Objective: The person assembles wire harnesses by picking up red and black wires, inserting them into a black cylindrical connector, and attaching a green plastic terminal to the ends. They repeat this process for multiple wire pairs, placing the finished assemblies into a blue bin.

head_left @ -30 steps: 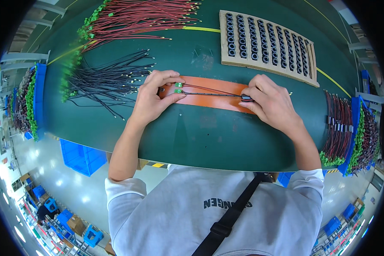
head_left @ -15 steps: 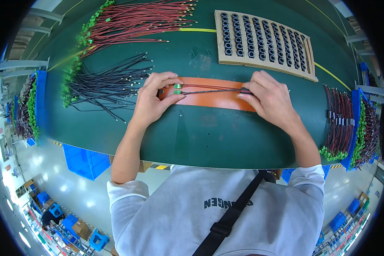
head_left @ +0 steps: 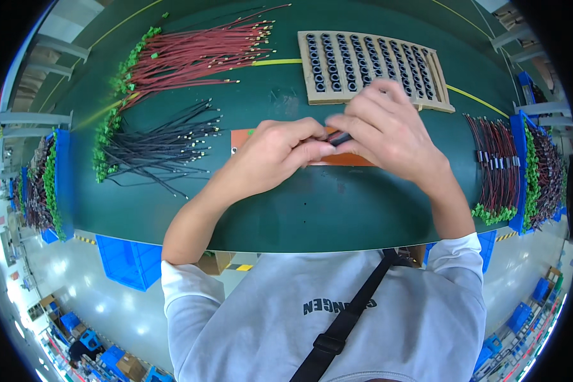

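Note:
My left hand (head_left: 280, 149) is closed over an orange board (head_left: 349, 160), thumb and fingertips pinching red and black wires (head_left: 339, 137). My right hand (head_left: 388, 124) is closed close beside it, to the right, gripping the same wires where a dark piece shows between the fingertips. Its fingers are partly smeared by motion. Most of the wires and the board's middle are hidden under my hands. A bit of green (head_left: 251, 132) shows at the board's left end.
Red wires (head_left: 204, 48) and black wires (head_left: 165, 137) with green connectors lie in bundles at the left. A tan tray (head_left: 347, 97) of black rings stands at the back right. Banded red-black wires (head_left: 492, 184) lie by a blue bin (head_left: 521, 159). Another blue bin (head_left: 63, 184) hangs left.
My left hand has left the board's left end and moved right along the wires. My right hand has shifted slightly left and tilted up. The view has shifted a little.

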A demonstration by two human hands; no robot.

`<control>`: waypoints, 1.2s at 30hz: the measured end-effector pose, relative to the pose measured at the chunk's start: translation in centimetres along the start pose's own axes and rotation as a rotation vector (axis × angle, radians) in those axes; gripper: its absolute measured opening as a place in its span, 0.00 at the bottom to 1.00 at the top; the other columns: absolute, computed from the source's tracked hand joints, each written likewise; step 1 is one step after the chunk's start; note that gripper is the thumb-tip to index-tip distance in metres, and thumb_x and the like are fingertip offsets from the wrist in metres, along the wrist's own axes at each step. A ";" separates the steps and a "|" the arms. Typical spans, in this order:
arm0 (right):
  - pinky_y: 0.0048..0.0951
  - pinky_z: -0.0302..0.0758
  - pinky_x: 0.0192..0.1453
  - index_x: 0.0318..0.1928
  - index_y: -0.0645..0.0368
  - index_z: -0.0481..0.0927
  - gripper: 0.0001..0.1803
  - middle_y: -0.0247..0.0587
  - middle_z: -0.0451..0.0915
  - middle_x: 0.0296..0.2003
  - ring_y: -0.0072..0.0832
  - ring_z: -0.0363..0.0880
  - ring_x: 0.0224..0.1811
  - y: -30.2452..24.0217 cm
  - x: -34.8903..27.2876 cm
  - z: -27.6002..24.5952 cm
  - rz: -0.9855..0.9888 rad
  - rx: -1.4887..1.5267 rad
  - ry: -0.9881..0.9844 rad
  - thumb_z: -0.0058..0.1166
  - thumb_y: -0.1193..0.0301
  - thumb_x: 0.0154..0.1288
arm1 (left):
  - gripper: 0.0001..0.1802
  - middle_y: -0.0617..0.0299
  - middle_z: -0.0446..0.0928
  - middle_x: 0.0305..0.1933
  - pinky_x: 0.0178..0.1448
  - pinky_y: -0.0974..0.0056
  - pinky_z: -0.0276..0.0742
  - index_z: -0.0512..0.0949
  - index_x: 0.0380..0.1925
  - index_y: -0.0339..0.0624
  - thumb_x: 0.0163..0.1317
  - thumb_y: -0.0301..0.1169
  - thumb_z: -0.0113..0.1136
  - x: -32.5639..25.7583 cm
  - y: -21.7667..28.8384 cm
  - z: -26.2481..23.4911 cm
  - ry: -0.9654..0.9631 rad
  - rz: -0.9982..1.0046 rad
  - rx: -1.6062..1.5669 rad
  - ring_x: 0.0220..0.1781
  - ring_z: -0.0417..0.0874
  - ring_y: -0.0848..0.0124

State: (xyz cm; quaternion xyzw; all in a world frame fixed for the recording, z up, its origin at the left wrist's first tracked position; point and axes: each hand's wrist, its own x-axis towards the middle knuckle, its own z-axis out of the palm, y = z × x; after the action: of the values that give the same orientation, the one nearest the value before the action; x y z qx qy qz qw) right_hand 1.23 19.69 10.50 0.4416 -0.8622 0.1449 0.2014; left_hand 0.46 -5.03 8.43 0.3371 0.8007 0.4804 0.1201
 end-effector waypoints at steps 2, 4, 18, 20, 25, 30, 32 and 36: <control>0.40 0.71 0.60 0.47 0.53 0.84 0.20 0.33 0.75 0.36 0.32 0.78 0.43 -0.4 0.0 -1.2 0.040 -0.156 0.323 0.72 0.61 0.55 | 0.05 0.64 0.80 0.24 0.28 0.70 0.73 0.80 0.42 0.35 0.73 0.26 0.61 0.7 0.6 1.1 0.085 -0.009 -0.120 0.24 0.77 0.79; 0.38 0.73 0.59 0.55 0.54 0.82 0.24 0.37 0.75 0.42 0.34 0.78 0.44 0.3 -1.9 -1.5 0.121 -0.230 0.643 0.74 0.64 0.58 | 0.05 0.62 0.81 0.25 0.30 0.69 0.76 0.81 0.39 0.34 0.72 0.26 0.63 0.8 2.2 1.2 0.164 -0.071 -0.251 0.25 0.80 0.78; 0.18 0.74 0.34 0.48 0.64 0.85 0.13 0.31 0.82 0.33 0.12 0.74 0.30 -3.3 -6.4 4.5 0.996 1.326 0.330 0.56 0.66 0.79 | 0.06 0.57 0.83 0.35 0.32 0.70 0.82 0.77 0.43 0.36 0.72 0.25 0.65 -1.7 -1.5 9.5 0.014 -0.477 -0.723 0.30 0.85 0.74; 0.18 0.75 0.35 0.47 0.64 0.85 0.15 0.31 0.82 0.33 0.13 0.75 0.31 -3.2 -6.8 5.2 1.030 1.373 0.312 0.53 0.64 0.81 | 0.07 0.56 0.84 0.36 0.35 0.68 0.83 0.76 0.46 0.36 0.73 0.25 0.63 -1.7 -1.4 9.9 0.032 -0.454 -0.751 0.32 0.86 0.72; 0.18 0.72 0.33 0.47 0.64 0.85 0.18 0.29 0.78 0.29 0.14 0.73 0.29 -3.1 -6.8 5.7 0.913 1.288 0.296 0.50 0.62 0.83 | 0.13 0.52 0.84 0.42 0.43 0.64 0.86 0.74 0.56 0.34 0.76 0.27 0.57 -1.2 -1.2 10.7 0.093 -0.347 -0.970 0.38 0.87 0.68; 0.19 0.67 0.27 0.46 0.66 0.85 0.20 0.29 0.76 0.26 0.14 0.70 0.24 -2.7 -6.7 5.7 1.037 1.433 0.387 0.49 0.60 0.83 | 0.16 0.49 0.84 0.48 0.41 0.65 0.86 0.74 0.60 0.32 0.77 0.28 0.56 -1.8 -3.1 10.8 -0.004 -0.375 -0.875 0.39 0.87 0.69; 0.19 0.65 0.25 0.46 0.67 0.85 0.22 0.30 0.76 0.25 0.13 0.69 0.22 -2.4 -6.8 5.4 1.051 1.441 0.366 0.49 0.59 0.83 | 0.16 0.49 0.84 0.48 0.40 0.66 0.86 0.74 0.60 0.31 0.77 0.28 0.56 -1.9 -3.1 11.0 -0.017 -0.395 -0.895 0.38 0.87 0.69; 0.19 0.65 0.24 0.45 0.66 0.86 0.22 0.30 0.75 0.23 0.14 0.68 0.21 -2.3 -6.9 5.8 1.030 1.382 0.364 0.48 0.58 0.83 | 0.16 0.51 0.83 0.46 0.35 0.68 0.82 0.75 0.59 0.32 0.77 0.29 0.57 -2.0 -3.0 11.2 -0.001 -0.416 -0.897 0.34 0.83 0.73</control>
State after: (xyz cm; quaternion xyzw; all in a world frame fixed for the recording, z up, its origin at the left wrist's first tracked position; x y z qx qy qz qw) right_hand 5.47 20.73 2.32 -0.0087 -0.6284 0.7750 -0.0668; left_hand 6.46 0.43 -0.14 0.0853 0.5653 0.7434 0.3471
